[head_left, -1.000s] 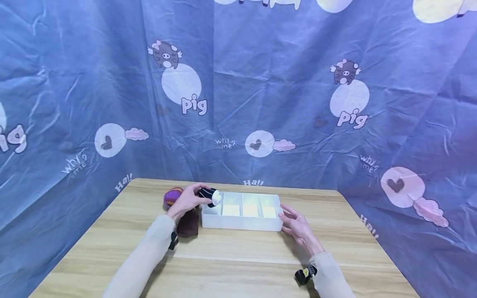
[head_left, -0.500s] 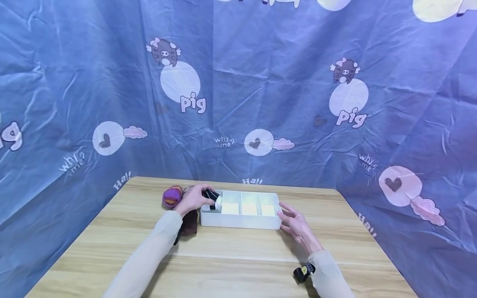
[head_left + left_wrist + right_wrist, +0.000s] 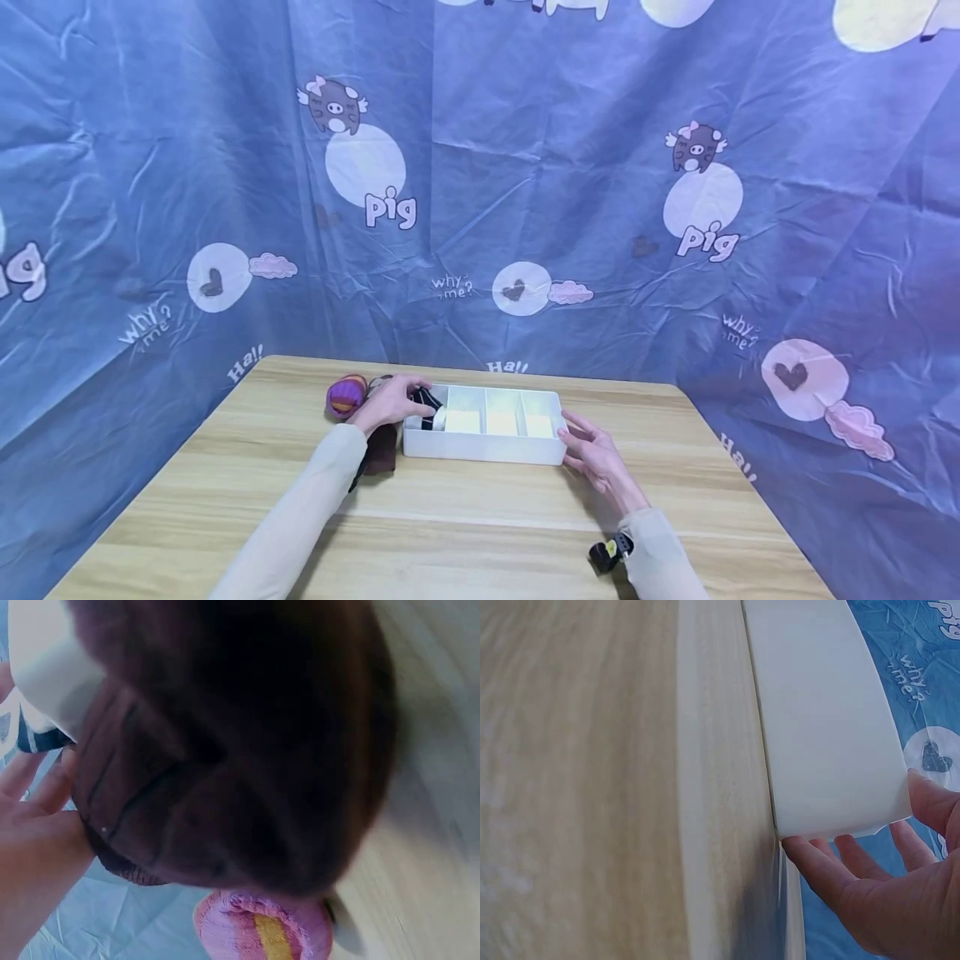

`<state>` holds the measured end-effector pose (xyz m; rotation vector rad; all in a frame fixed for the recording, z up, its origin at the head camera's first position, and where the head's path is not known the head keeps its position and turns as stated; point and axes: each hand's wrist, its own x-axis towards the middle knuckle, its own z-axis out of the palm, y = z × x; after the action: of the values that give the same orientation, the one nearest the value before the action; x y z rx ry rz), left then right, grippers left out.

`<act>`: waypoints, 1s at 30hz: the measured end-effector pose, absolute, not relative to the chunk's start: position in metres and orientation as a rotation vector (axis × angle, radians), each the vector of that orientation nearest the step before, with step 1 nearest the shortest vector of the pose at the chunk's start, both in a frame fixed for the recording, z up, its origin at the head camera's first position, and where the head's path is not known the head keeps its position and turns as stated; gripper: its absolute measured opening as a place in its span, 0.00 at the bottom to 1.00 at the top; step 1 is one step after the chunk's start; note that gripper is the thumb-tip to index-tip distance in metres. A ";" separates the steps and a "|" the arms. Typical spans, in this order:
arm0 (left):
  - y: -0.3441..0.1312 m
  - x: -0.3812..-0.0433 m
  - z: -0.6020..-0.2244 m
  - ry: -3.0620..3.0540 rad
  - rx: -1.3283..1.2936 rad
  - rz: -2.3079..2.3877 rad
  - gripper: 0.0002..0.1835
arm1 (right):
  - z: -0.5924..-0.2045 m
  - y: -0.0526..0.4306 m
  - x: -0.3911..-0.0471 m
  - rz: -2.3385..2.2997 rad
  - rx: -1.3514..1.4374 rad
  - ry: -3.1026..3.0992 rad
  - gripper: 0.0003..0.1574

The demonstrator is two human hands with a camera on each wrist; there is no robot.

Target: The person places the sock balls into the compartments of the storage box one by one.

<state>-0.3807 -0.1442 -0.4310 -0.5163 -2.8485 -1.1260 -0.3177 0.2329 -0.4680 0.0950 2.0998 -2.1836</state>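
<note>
In the head view, a white box with several compartments stands on the table. My left hand holds a rolled black-and-white sock down in its leftmost compartment. That sock shows only partly past the hand in the left wrist view. My right hand grips the box's right end; in the right wrist view, the thumb lies at the upper edge and fingers wrap the end. A rolled brown sock fills much of the left wrist view, near my left hand. Left of that hand sits a rolled purple-and-orange striped sock.
The wooden table extends in front of the box and to both sides. A blue printed cloth hangs behind the table and along its sides. Between the striped sock and my left hand, a greyish item is mostly hidden.
My left hand has lowered the black-and-white sock from above the box into the leftmost compartment. The right hand has stayed at the box's right end.
</note>
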 end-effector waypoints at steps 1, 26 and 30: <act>-0.145 -0.381 -0.432 -2.849 -0.521 -1.136 0.27 | -0.468 0.233 -0.318 -2.184 0.096 2.101 0.37; -0.153 -0.371 -0.439 -2.668 -0.535 -1.324 0.21 | -0.468 0.235 -0.316 -2.160 0.084 2.093 0.37; -0.156 -0.366 -0.440 -2.609 -0.540 -1.344 0.20 | -0.468 0.234 -0.317 -2.165 0.089 2.095 0.37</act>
<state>-0.3660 -0.1565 -0.4405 -0.5397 -2.6085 -1.3437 -0.3173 0.2339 -0.4678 0.0892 2.0948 -2.1652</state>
